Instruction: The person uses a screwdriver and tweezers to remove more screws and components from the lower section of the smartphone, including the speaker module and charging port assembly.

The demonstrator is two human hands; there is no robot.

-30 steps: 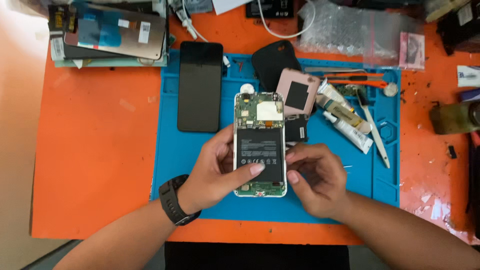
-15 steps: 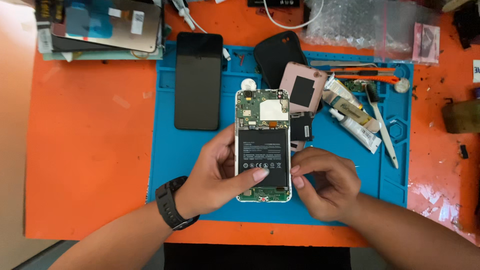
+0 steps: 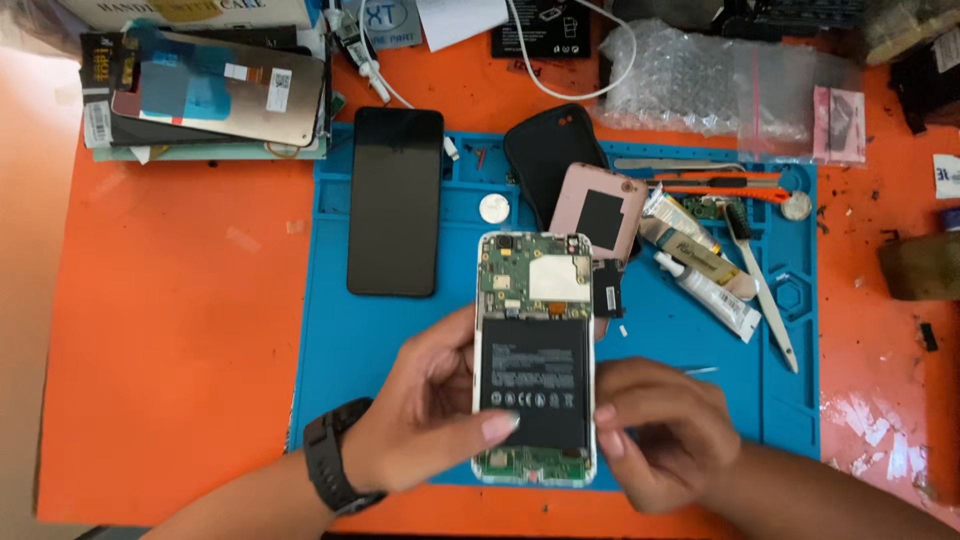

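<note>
Both hands clasp the opened phone [image 3: 534, 358]: left hand [image 3: 430, 415] steadies its edge, right hand [image 3: 660, 430] pinches the lower corner

Bright, even light; sharp, soft shadows

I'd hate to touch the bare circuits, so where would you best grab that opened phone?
Probably by its long white side rails, pinched from left and right. The opened phone lies flat, back off, with battery and boards facing up, so only the thin frame seems safe to press. The left hand already cups the left rail, thumb on the battery; the right hand sits at the lower right edge.
</note>
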